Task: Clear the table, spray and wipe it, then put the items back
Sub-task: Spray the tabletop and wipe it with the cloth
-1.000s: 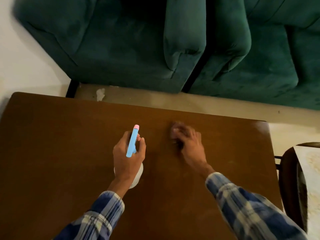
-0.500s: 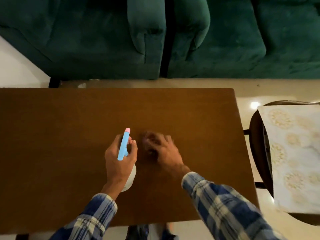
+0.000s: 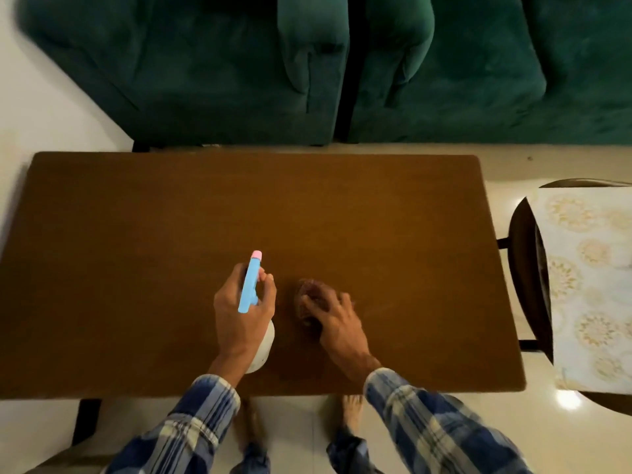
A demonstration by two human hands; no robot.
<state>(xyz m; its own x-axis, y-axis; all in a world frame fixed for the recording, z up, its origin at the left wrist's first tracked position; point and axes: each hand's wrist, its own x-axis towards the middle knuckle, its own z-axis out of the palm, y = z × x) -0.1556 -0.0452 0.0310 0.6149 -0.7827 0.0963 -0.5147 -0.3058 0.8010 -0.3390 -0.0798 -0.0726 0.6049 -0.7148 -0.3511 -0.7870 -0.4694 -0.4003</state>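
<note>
Nearest, at 6 o'clock, two bare feet (image 3: 352, 407) stand on the pale floor (image 3: 51, 432) under the near edge of the counter (image 3: 136, 261), and two blue plaid sleeves (image 3: 441, 429) reach forward over that edge. The left hand (image 3: 241, 316) is clenched round the neck of a spray bottle (image 3: 250, 285). Its blue head with a pink tip points to 12 o'clock and its white body shows beneath the wrist, above the wood. Just beside it toward 3 o'clock, the right hand (image 3: 337, 319) lies with fingers spread, pressing a small dark cloth (image 3: 303, 297) flat on the counter; the cloth is blurred. Nothing else lies on the brown top.

At 3 o'clock, off the counter's end, a dark chair (image 3: 523, 275) carries a cream floral cover (image 3: 588, 285). At 12 o'clock, past a strip of floor, two green sofas (image 3: 205, 80) sit side by side, their arms touching.
</note>
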